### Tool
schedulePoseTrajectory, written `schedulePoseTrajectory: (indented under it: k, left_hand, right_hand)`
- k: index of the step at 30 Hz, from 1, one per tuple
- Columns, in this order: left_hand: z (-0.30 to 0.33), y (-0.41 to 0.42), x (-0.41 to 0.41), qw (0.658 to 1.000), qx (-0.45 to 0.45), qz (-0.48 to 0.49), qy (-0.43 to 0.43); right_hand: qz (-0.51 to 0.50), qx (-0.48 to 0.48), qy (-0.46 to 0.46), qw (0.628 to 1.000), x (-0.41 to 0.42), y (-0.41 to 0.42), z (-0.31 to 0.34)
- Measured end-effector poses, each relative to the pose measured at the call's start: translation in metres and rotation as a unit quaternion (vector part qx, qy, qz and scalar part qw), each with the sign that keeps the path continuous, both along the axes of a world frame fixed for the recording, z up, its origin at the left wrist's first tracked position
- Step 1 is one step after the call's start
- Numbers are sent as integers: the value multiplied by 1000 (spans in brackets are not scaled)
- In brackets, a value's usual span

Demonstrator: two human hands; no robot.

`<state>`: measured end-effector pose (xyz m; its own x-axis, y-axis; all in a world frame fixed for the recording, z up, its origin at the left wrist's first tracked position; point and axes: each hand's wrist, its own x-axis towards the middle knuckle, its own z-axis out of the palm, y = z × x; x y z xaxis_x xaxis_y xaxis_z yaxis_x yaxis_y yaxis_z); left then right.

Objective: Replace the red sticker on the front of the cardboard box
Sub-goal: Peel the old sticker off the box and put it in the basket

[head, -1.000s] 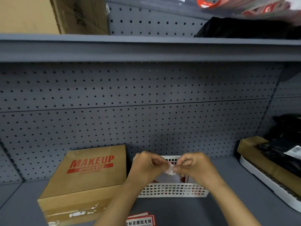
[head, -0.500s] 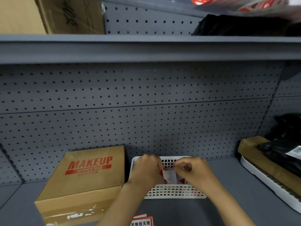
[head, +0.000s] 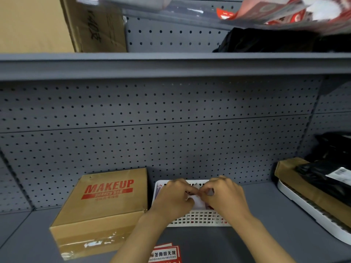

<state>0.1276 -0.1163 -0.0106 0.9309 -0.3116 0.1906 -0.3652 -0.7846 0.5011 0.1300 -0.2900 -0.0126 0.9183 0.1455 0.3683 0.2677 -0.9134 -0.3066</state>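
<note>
A brown cardboard box (head: 106, 207) printed MAKEUP in red sits on the grey shelf, left of centre. Its front face shows white torn sticker residue (head: 95, 243). My left hand (head: 174, 200) and my right hand (head: 224, 196) meet over a white perforated basket (head: 199, 219), both pinching a small white-and-red sticker piece (head: 197, 201) between the fingertips. A red-and-white sticker sheet (head: 165, 254) with Chinese text lies on the shelf at the bottom edge, between my forearms.
A grey pegboard wall (head: 171, 139) backs the shelf. At the right stands a white tray (head: 313, 211) holding cardboard and black bags. The upper shelf (head: 171, 63) carries a large cardboard box, black fabric and red packets.
My hands have lowered with the sticker piece, from above the basket down into it. The view has shifted slightly downward and to the right.
</note>
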Motion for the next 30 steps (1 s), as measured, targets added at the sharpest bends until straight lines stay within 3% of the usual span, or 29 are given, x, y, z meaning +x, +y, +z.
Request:
schedulePoseTrajectory:
  k: [8, 17, 24, 28, 30]
  left_hand:
    - [12, 19, -14, 996, -76, 41, 9]
    - [5, 32, -21, 997, -57, 46, 1]
    - [-4, 28, -26, 997, -64, 35, 35]
    - [1, 30, -29, 998, -61, 28, 22]
    - [3, 31, -29, 997, -66, 31, 14]
  right_hand:
    - [-52, -40, 25, 997, -3, -5, 0]
    - [-68, -81, 104, 989, -13, 2, 18]
    - [-118, -20, 125, 985, -21, 11, 18]
    - [-91, 49, 111, 988, -25, 12, 17]
    - [-82, 35, 99, 991, -25, 12, 16]
